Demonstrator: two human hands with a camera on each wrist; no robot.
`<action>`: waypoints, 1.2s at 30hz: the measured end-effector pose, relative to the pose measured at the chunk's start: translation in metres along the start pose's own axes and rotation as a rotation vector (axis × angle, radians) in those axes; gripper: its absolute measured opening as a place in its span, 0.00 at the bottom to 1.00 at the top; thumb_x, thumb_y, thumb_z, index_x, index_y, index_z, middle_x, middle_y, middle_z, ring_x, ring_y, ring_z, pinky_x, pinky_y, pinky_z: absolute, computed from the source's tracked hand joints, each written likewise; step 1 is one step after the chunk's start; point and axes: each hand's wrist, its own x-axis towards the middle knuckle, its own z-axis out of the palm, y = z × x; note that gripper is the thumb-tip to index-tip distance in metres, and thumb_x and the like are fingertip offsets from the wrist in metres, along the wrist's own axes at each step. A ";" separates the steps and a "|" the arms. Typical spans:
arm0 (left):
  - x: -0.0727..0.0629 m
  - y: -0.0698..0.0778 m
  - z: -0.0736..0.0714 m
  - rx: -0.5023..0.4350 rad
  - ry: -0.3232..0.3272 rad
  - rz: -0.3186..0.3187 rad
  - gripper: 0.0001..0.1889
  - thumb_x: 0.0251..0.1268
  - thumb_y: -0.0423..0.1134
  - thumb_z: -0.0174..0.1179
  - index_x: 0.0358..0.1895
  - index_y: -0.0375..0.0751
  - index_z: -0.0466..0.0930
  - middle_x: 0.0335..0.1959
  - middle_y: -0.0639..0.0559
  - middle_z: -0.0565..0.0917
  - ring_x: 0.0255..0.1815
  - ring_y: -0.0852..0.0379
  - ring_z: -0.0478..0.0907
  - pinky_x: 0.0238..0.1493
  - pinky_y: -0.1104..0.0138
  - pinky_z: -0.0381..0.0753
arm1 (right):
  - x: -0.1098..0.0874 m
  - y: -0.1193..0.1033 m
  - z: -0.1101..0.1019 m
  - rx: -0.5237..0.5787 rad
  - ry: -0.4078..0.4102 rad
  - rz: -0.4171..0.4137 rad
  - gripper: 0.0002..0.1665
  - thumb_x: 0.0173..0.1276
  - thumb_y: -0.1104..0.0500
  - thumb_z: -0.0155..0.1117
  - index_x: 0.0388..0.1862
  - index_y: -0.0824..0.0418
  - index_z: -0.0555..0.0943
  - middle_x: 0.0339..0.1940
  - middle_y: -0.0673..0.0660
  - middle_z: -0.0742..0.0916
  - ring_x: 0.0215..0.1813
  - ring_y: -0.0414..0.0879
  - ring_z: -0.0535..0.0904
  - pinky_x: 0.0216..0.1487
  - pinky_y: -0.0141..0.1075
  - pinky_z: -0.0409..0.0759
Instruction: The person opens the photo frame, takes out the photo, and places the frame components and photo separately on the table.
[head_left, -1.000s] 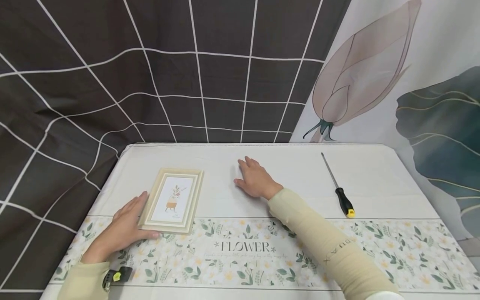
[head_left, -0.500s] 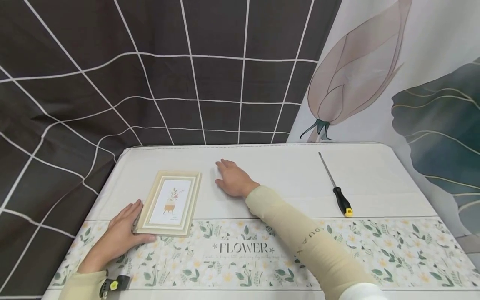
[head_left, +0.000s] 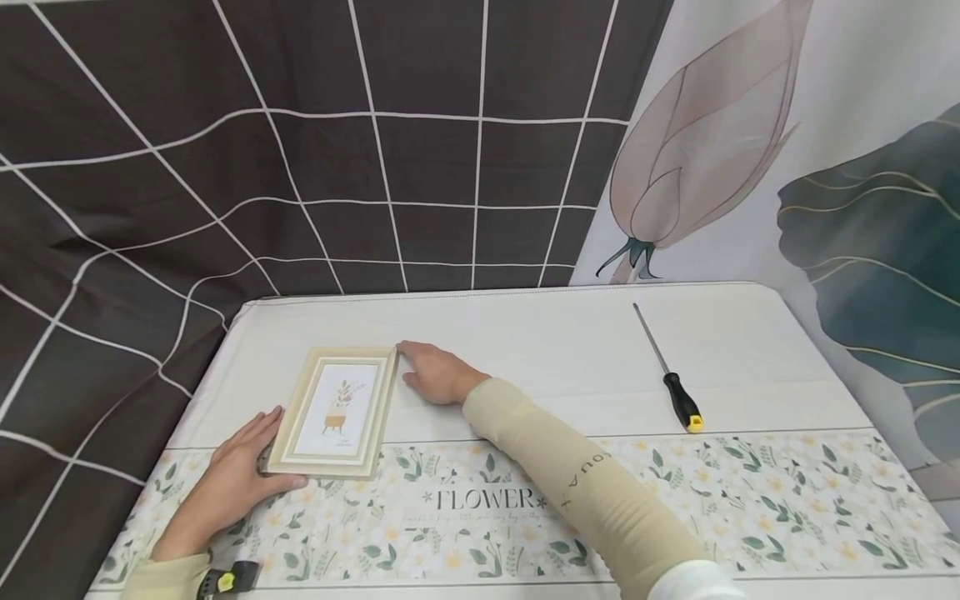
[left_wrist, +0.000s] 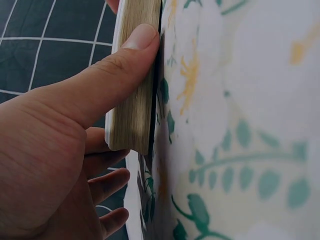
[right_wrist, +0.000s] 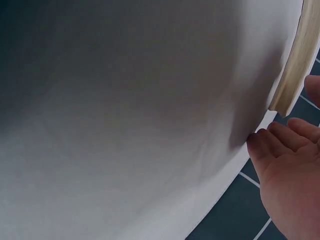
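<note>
A cream picture frame (head_left: 390, 392) with a potted-plant print lies face up at the table's left. My left hand (head_left: 236, 479) is at its near left corner, fingers spread along the left side. In the left wrist view the thumb (left_wrist: 110, 75) lies straight against the frame's wood-grained edge (left_wrist: 131, 112). My right hand (head_left: 442, 373) reaches across from the right, its index fingertip right at the far right corner. Seen from the right wrist, its fingers (right_wrist: 280, 140) are extended and hold nothing, just past the frame's end.
A screwdriver (head_left: 681, 400) with a black and yellow handle lies on the right of the table. The white tablecloth (head_left: 540, 350) has a floral band printed "FLOWER". A dark grid curtain (head_left: 435, 158) hangs behind, and a flower-printed curtain (head_left: 720, 142) at the right.
My right hand has moved left across the table to the frame's far right corner. The left hand has stayed at the near left corner. The head view has shifted slightly.
</note>
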 end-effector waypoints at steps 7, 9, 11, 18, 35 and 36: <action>0.000 0.000 0.001 -0.002 0.009 0.003 0.64 0.41 0.67 0.74 0.75 0.25 0.58 0.76 0.27 0.57 0.76 0.26 0.50 0.68 0.30 0.53 | 0.001 0.003 0.002 0.007 -0.016 -0.024 0.35 0.80 0.55 0.50 0.80 0.65 0.57 0.80 0.58 0.65 0.80 0.48 0.58 0.79 0.35 0.51; 0.000 0.001 0.001 -0.003 0.006 -0.005 0.64 0.41 0.67 0.74 0.75 0.25 0.58 0.76 0.27 0.57 0.76 0.27 0.50 0.68 0.30 0.52 | 0.001 0.002 0.001 -0.006 -0.030 -0.029 0.35 0.80 0.56 0.50 0.80 0.65 0.57 0.80 0.58 0.65 0.80 0.47 0.57 0.79 0.35 0.51; 0.001 0.001 0.001 -0.003 0.003 -0.012 0.64 0.41 0.67 0.74 0.75 0.24 0.58 0.76 0.27 0.57 0.76 0.27 0.50 0.68 0.30 0.52 | 0.002 -0.001 -0.001 -0.020 -0.043 -0.033 0.35 0.80 0.56 0.49 0.80 0.65 0.56 0.80 0.58 0.64 0.80 0.47 0.57 0.79 0.35 0.50; 0.001 0.002 0.001 -0.018 -0.002 -0.023 0.62 0.42 0.65 0.74 0.74 0.24 0.59 0.75 0.26 0.58 0.76 0.26 0.50 0.68 0.30 0.53 | 0.004 -0.009 -0.006 -0.040 -0.087 -0.024 0.33 0.80 0.56 0.48 0.80 0.64 0.58 0.80 0.59 0.64 0.81 0.48 0.56 0.79 0.36 0.52; 0.003 0.019 0.005 -0.085 -0.009 0.033 0.53 0.50 0.55 0.76 0.71 0.23 0.62 0.71 0.26 0.65 0.75 0.27 0.52 0.69 0.32 0.53 | -0.007 -0.005 -0.014 0.052 -0.037 0.046 0.31 0.80 0.54 0.49 0.76 0.68 0.64 0.75 0.61 0.71 0.78 0.51 0.63 0.77 0.39 0.59; 0.004 0.021 0.006 -0.079 -0.007 0.038 0.53 0.50 0.55 0.76 0.71 0.23 0.62 0.70 0.26 0.65 0.75 0.27 0.52 0.69 0.32 0.53 | -0.008 -0.004 -0.014 0.054 -0.032 0.052 0.32 0.80 0.53 0.50 0.76 0.68 0.64 0.75 0.61 0.71 0.77 0.51 0.63 0.77 0.39 0.60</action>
